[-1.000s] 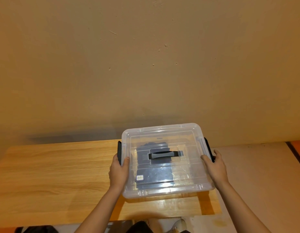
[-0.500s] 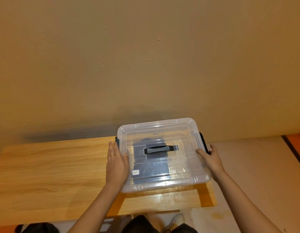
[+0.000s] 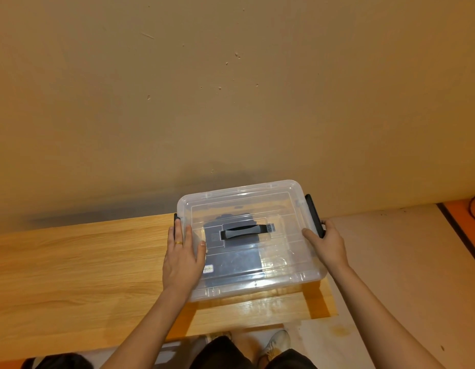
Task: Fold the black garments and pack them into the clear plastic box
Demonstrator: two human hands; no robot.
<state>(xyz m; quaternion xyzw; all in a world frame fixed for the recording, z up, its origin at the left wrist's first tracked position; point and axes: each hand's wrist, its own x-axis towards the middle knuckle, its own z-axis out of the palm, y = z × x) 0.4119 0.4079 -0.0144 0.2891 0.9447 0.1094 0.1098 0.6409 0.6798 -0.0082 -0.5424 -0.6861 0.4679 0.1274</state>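
The clear plastic box [image 3: 281,265] sits at the 3 o'clock end of the wooden bench [image 3: 71,262], close to the wall, with its lid [image 3: 244,201] already on and a folded black garment [image 3: 236,262] showing dark through the plastic beneath the carry handle [image 3: 244,231]. Judging by that, folding and packing look finished and the step in hand is closing the box. The left hand [image 3: 182,259] lies on the lid's 9 o'clock edge, its grip wide: the fingers are straight and flat on the plastic, holding nothing and reaching toward the left latch [image 3: 175,218], with a ring [image 3: 179,242] on one finger. The right hand [image 3: 329,243] is at the box's 3 o'clock side, its grip narrow, thumb on the lid and fingers curled round the lower end of the right latch [image 3: 314,214]. Whether either latch is fully snapped down I cannot tell. The next move probably calls for keeping the lid seated with the flat hand while each latch is pressed inward until it catches. The box stands close to the bench's 3 o'clock edge, so a sideways push there should stay gentle.
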